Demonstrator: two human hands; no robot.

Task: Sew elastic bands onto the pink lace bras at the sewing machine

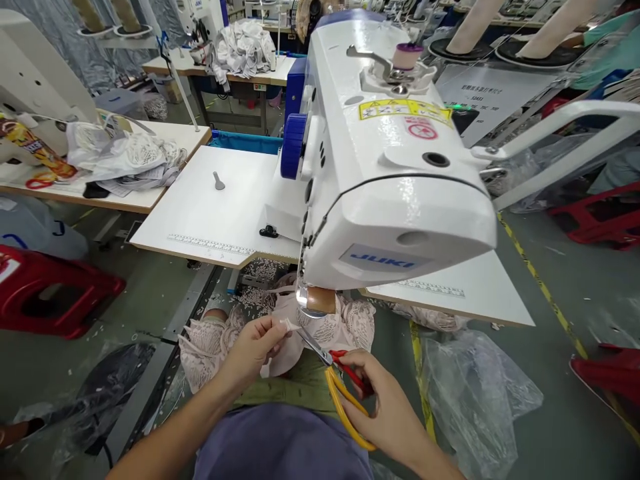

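Note:
My left hand [263,341] pinches the edge of a pale pink lace bra [287,353] below the sewing head. In my right hand [373,393] is a pair of scissors [330,363] with one red and one yellow handle. Their blades point up and left, with the tips close to my left fingertips at the fabric. Whether the blades touch the cloth I cannot tell. More pink lace cups [353,320] hang around the arm of the white JUKI sewing machine [395,227], just above my hands. Another lace cup [203,347] lies left of my left wrist.
A white table [215,207] with a printed ruler extends left of the machine. Red stools [55,287] stand on both sides. A clear plastic bag [475,393] lies on the floor at right. White garments [135,153] lie on the neighbouring table.

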